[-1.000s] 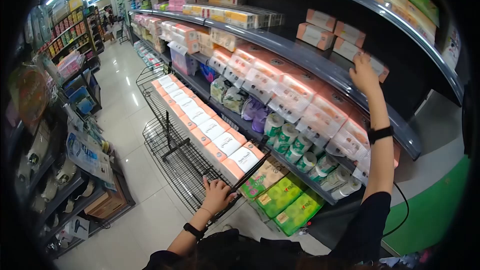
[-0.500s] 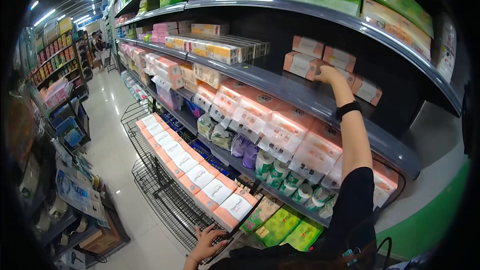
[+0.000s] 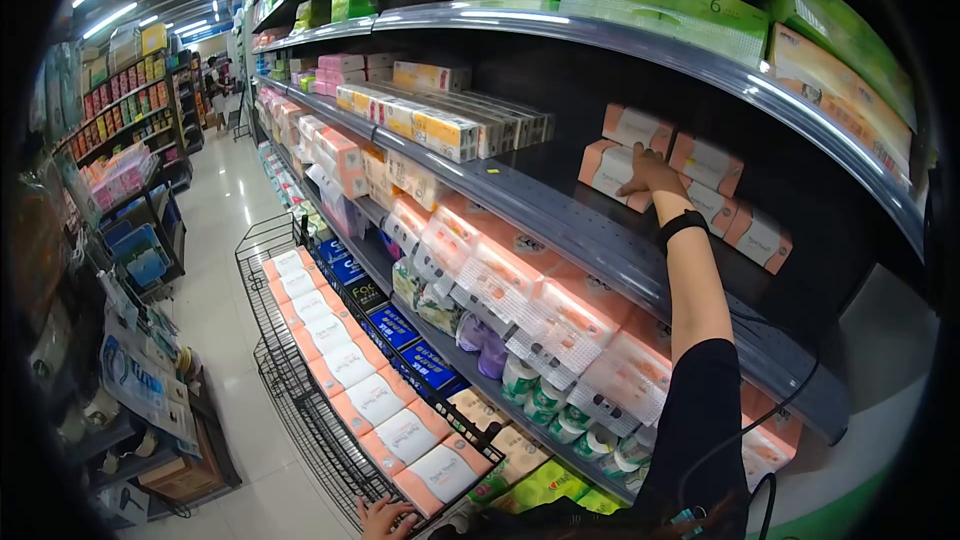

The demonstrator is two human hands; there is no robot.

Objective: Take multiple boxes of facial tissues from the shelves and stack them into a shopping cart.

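- Tissue pack [image 3: 606, 162] had the right hand [image 3: 648, 175] laid flat on it, fingers together.
- Left hand [image 3: 385, 517] touched the cart [image 3: 290, 410] rim; its grip was unclear.
- Even, level pressure seemed wise.

One head-worn camera faces the shelves [image 3: 560, 210] from close (wide fisheye), with the wire cart [image 3: 285, 370] low beneath.

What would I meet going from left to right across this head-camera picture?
Shelves across the aisle → shiny floor → wire cart loaded with orange-and-white packs → right hand laid on the peach boxes → green packs on the top shelf.
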